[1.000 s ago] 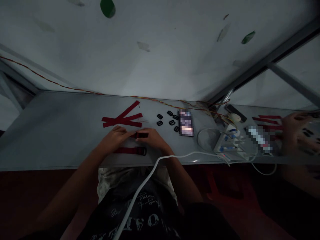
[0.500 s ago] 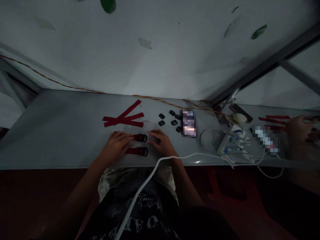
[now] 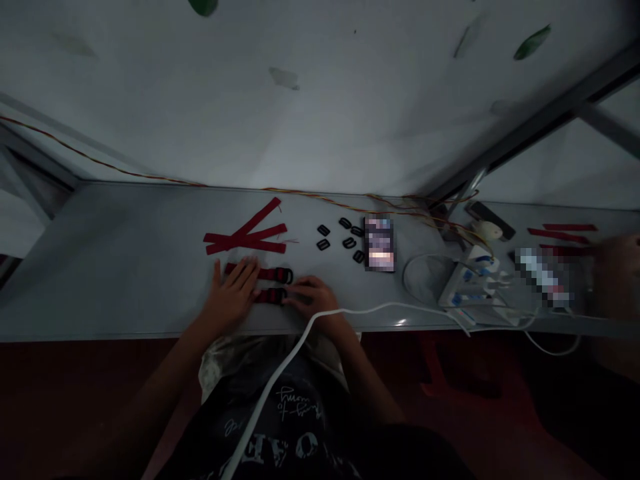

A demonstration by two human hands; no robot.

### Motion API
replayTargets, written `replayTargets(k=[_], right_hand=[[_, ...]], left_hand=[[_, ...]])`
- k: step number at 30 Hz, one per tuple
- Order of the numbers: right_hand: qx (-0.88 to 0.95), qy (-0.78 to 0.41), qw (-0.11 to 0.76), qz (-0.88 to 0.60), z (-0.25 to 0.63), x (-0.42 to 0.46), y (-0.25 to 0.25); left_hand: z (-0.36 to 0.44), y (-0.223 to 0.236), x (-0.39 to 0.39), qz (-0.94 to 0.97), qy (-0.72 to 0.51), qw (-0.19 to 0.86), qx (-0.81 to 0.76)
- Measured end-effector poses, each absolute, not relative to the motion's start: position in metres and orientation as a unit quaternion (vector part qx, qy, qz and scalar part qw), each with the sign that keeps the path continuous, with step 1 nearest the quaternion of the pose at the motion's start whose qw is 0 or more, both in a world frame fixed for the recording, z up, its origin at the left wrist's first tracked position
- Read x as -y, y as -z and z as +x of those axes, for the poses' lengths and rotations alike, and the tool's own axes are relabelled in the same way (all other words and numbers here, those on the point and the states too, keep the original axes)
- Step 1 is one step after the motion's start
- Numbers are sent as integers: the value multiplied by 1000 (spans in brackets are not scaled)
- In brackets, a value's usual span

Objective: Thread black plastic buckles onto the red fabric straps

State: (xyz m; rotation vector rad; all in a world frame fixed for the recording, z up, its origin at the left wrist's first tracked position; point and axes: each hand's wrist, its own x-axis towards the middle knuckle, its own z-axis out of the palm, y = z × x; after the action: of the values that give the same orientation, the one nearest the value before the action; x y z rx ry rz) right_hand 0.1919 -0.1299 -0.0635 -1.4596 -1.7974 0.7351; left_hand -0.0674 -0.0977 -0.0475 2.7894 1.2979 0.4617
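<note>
Grey bench top (image 3: 120, 267), long and pale, runs across your view under a white wall (image 3: 300, 113), with a twisted orange-and-dark wire (image 3: 125, 172) along its far edge and a white power strip (image 3: 470, 290) off to the right. Somebody else's blurry hand (image 3: 617, 273) is at the far right near some thin red strips (image 3: 560, 233), so don't mix that one up with yours. Your stuff is just left of centre: loose dark-red webbing strips (image 3: 245, 237) crossed in a pile on the far side, small black plastic buckles (image 3: 340, 237) scattered to their right beside a pixelated flat rectangle (image 3: 379, 244), and two short dark-red webbing straps (image 3: 263, 272) side by side near the front edge, each with a black buckle at its right end. Your left hand (image 3: 233, 293) is open and flat, fingers spread over the left part of the straps. Your right hand (image 3: 313, 297) is curled narrow at the nearer buckle (image 3: 279, 295), but I can't tell if it's actually pinching. Tip: keep that left palm flat so the webbing can't twist, and keep both straps lined up.
</note>
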Motion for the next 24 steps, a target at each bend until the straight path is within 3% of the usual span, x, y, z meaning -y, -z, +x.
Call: replayTargets(k=[6, 15, 24], right_hand=[[586, -143, 362, -711, 249, 102, 49], [661, -115, 300, -678, 251, 68, 53], [617, -10, 294, -730, 270, 125, 82]], left_hand=[[-61, 36, 53, 869, -241, 61, -427], [-30, 36, -7, 886, -179, 77, -421], [-39, 46, -5, 868, -223, 154, -415]])
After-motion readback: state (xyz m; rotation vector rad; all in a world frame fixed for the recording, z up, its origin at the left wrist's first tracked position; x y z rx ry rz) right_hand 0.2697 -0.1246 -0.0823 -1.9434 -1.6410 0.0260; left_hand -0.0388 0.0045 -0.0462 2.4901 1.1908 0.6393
